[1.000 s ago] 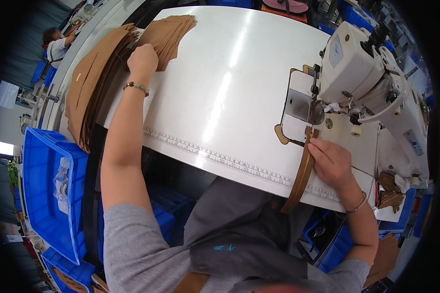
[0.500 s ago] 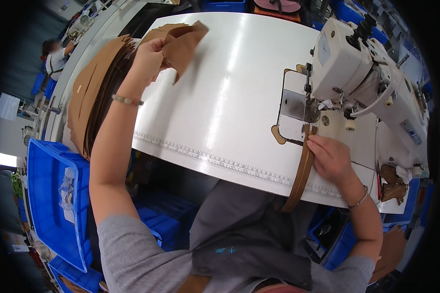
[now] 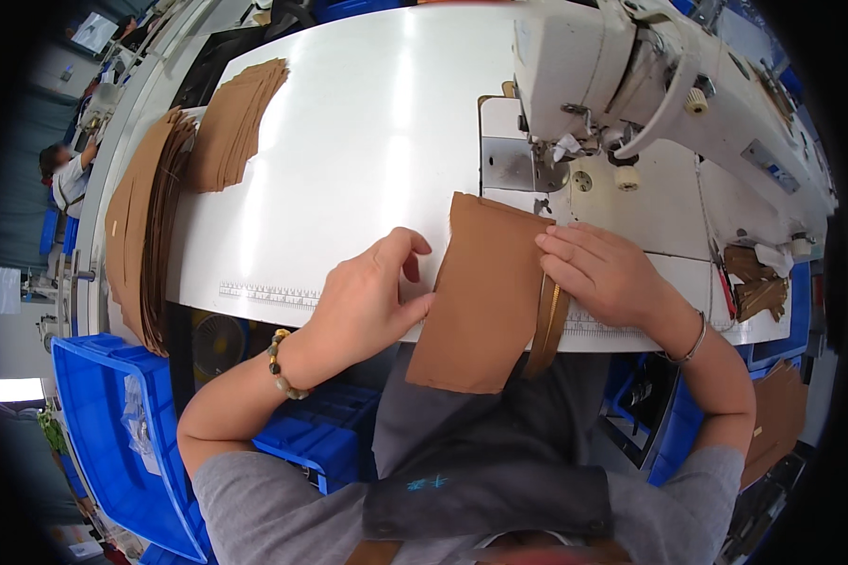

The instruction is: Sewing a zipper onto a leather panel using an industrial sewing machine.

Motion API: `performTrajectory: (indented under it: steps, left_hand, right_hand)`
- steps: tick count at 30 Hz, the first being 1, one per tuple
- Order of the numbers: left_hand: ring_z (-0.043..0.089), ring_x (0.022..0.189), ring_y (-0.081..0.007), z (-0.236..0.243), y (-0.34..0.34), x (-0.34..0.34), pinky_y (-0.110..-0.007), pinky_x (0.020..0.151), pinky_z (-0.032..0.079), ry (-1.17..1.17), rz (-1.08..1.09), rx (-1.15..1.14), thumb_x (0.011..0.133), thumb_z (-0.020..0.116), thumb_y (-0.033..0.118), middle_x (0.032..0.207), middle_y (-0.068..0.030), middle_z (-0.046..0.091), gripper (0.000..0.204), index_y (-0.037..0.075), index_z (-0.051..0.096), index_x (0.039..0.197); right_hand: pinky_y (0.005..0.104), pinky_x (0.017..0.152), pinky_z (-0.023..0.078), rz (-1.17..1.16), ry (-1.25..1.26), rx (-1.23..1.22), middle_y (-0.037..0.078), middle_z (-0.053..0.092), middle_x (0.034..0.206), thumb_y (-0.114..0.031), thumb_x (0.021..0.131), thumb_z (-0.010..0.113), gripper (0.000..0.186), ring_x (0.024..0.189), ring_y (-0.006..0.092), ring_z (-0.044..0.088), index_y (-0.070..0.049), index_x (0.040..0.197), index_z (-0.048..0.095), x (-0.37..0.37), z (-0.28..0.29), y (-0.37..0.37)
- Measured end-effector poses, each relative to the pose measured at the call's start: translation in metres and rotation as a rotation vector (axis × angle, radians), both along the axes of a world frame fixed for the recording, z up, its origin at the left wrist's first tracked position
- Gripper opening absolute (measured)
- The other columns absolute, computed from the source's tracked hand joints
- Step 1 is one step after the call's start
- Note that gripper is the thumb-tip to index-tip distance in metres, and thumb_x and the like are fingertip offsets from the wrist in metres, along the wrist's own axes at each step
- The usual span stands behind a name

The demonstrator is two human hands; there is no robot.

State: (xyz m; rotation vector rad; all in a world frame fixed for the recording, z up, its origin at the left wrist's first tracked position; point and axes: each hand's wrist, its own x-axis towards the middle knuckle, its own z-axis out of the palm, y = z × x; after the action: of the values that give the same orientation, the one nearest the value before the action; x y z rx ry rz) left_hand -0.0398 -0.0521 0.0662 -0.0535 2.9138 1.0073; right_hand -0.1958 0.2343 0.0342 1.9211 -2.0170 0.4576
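Now two hands, left hand (image 3: 372, 297) and right hand (image 3: 603, 273), on one brown panel (image 3: 485, 292).

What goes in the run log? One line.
left hand: on brown panel | right hand: on panel, strip | sewing machine behind

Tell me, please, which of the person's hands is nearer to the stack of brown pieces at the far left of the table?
Left. The left hand rests at the left edge of the brown panel, on the stack's side; the right hand lies beyond the panel, farther away.

Both hands (image 3: 481, 282) on brown panel (image 3: 485, 292)
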Motion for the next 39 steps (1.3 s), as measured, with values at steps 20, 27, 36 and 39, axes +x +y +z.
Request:
performTrajectory:
  steps: [20, 27, 36, 39]
  left_hand:
    - [0.069, 0.064, -0.0258, -0.031, 0.036, -0.090, -0.040, 0.057, 0.053, 0.358, -0.298, -0.254, 0.084, 0.078, 0.020, 0.071, -0.0020, 0.068, 0.018, 0.013, 0.062, 0.080]
    - [0.067, 0.063, -0.0255, -0.035, 0.037, -0.090, -0.039, 0.057, 0.052, 0.347, -0.329, -0.245, 0.080, 0.079, 0.020, 0.071, -0.0016, 0.067, 0.019, 0.013, 0.062, 0.079]
    - [0.061, 0.097, -0.0228, -0.034, 0.043, -0.084, -0.036, 0.075, 0.049, 0.578, -0.278, -0.270, 0.074, 0.076, 0.009, 0.113, -0.0013, 0.067, 0.029, 0.009, 0.070, 0.102]
    - [0.062, 0.094, -0.0228, -0.030, 0.045, -0.079, -0.036, 0.077, 0.047, 0.678, -0.222, -0.360, 0.064, 0.079, 0.003, 0.115, 0.0012, 0.069, 0.042, 0.011, 0.072, 0.105]
  right_hand:
    - [0.0433, 0.088, 0.059, -0.012, -0.200, 0.071, 0.008, 0.065, 0.143, -0.001, 0.077, 0.068, 0.055, 0.125, 0.0312, 0.065, -0.007, 0.132, 0.068, -0.036, -0.011, -0.005]
    - [0.0444, 0.094, 0.058, -0.355, -0.069, 0.151, 0.005, 0.066, 0.145, 0.001, 0.077, 0.067, 0.056, 0.123, 0.0318, 0.066, -0.008, 0.133, 0.070, -0.041, -0.010, 0.009]
    - [0.0311, 0.072, 0.061, -0.198, -0.114, 0.070, 0.004, 0.066, 0.145, 0.000, 0.077, 0.070, 0.060, 0.117, 0.0257, 0.065, -0.006, 0.136, 0.069, -0.026, -0.010, -0.010]
    - [0.0320, 0.072, 0.061, -0.210, -0.131, 0.094, 0.004, 0.065, 0.146, 0.000, 0.079, 0.070, 0.056, 0.117, 0.0258, 0.065, -0.005, 0.135, 0.069, -0.026, -0.010, -0.009]
